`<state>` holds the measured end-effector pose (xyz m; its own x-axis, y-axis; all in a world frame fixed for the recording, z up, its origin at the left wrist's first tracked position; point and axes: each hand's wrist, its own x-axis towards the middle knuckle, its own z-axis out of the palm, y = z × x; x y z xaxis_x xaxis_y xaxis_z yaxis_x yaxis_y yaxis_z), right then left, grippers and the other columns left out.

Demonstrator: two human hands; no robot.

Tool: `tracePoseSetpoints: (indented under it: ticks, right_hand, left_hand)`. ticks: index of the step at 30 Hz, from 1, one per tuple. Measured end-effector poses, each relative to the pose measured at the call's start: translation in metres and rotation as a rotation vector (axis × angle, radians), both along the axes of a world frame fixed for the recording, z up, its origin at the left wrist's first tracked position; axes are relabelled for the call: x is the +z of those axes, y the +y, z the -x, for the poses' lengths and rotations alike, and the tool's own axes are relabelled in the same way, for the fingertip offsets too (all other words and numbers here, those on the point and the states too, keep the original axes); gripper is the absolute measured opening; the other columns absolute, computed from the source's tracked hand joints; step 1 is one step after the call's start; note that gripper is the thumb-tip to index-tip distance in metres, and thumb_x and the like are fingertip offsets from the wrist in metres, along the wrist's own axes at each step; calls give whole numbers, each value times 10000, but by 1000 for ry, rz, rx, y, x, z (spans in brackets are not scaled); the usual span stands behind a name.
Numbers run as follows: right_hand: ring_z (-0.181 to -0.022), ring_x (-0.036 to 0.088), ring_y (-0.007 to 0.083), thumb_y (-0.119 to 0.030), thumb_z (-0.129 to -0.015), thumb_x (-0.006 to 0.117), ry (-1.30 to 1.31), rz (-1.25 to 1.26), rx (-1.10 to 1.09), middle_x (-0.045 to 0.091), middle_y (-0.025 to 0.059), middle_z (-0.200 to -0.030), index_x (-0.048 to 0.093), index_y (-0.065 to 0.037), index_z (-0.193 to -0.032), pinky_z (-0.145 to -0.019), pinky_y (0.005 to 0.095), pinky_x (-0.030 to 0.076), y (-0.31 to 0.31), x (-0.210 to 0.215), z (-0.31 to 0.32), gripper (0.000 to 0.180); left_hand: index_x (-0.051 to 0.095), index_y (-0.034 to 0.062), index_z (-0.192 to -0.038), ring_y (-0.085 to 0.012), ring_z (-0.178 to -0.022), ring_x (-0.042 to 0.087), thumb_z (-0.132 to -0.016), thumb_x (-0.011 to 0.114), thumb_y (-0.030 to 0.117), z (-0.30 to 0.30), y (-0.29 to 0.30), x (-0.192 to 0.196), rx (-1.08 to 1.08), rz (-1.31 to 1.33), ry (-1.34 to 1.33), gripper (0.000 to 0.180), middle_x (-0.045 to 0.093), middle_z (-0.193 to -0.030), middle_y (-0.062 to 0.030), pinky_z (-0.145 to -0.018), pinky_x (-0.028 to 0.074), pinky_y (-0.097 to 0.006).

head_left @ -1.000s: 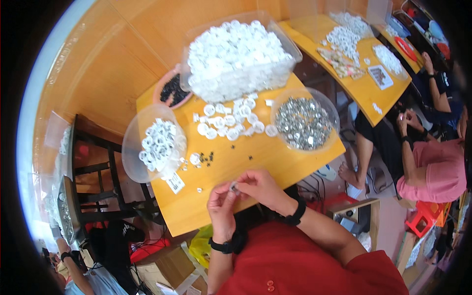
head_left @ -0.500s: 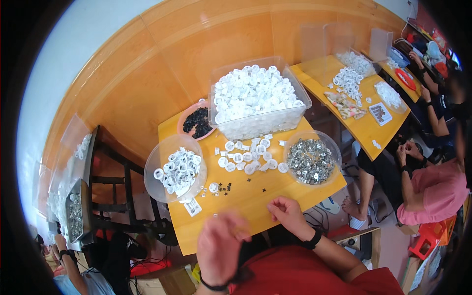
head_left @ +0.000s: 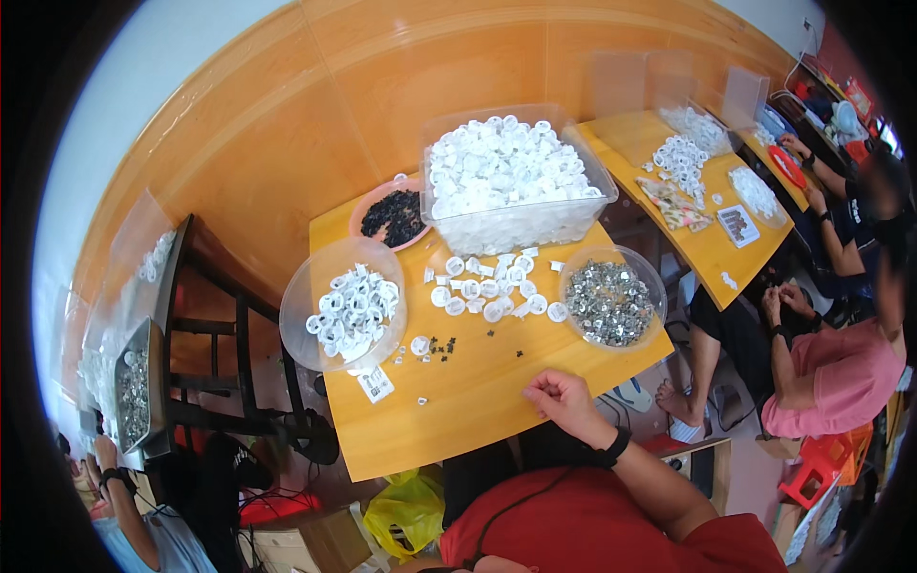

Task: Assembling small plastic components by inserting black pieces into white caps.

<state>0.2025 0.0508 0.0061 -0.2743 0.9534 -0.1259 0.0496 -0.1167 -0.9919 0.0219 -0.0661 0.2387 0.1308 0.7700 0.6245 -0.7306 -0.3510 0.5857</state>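
Above the near edge of the yellow table (head_left: 458, 435), my right hand (head_left: 565, 399) is closed, with thumb and fingers pressed together. Whatever it may hold is too small or hidden to name. My left hand is out of view; only a sliver of skin shows at the lower edge. Ahead lie loose white round plastic parts (head_left: 492, 309) and a small group of tiny black parts (head_left: 441, 349). A clear round tub (head_left: 298, 329) of white plastic pieces stands to the left, and another clear tub (head_left: 659, 320) with small metal parts to the right.
At the back stand a large clear bin (head_left: 521, 234) heaped with white parts and a pink bowl (head_left: 361, 215) of black pieces. A white printed card (head_left: 376, 384) lies near the left tub. Co-workers sit at both sides. A yellow plastic bag (head_left: 406, 516) is below the table.
My left hand has dropped out of view at the lower edge. My right hand stays closed in nearly the same place. The whole view has shifted slightly.
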Motion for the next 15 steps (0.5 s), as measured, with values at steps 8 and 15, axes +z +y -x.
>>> tracePoseSetpoints:
  ticks: [8,15]
  right_hand:
    - [-540,539,82,-116,-846,650,-440,-290,74,571,42,-646,598,1,-829,-492,236,429,27,46,35,129]
    - [-811,585,325,-128,-742,664,-558,-580,104,583,164,-792,588,-8,-774,-708,427,463,93,41,133,146]
  left_hand:
    - [486,160,-906,-204,-742,469,-919,558,304,8,-11,2,245,134,-95,162,588,-716,11,-960,258,-490]
    - [375,121,-799,-61,-486,273,-972,451,272,31,22,-59,777,464,27,242,221,-473,79,-692,351,-304]
